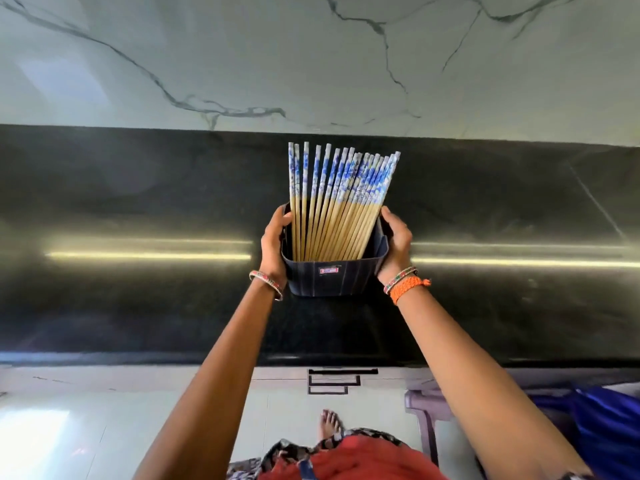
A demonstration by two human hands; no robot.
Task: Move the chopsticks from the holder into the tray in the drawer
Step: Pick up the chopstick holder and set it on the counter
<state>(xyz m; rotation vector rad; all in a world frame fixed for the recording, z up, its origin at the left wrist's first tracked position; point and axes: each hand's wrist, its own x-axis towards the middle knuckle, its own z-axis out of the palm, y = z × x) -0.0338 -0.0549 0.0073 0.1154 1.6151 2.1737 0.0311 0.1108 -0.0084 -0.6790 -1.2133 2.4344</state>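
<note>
A dark blue square holder stands on the black counter, mid-frame. Several wooden chopsticks with blue-and-white patterned tops stand in it, leaning toward the far wall. My left hand grips the holder's left side and my right hand grips its right side, fingers curled over the rim. No drawer tray is in view.
A marble-patterned wall rises behind the counter. Below the counter's front edge is a drawer front with a dark handle. A purple plastic chair with blue cloth stands at the lower right on the pale floor.
</note>
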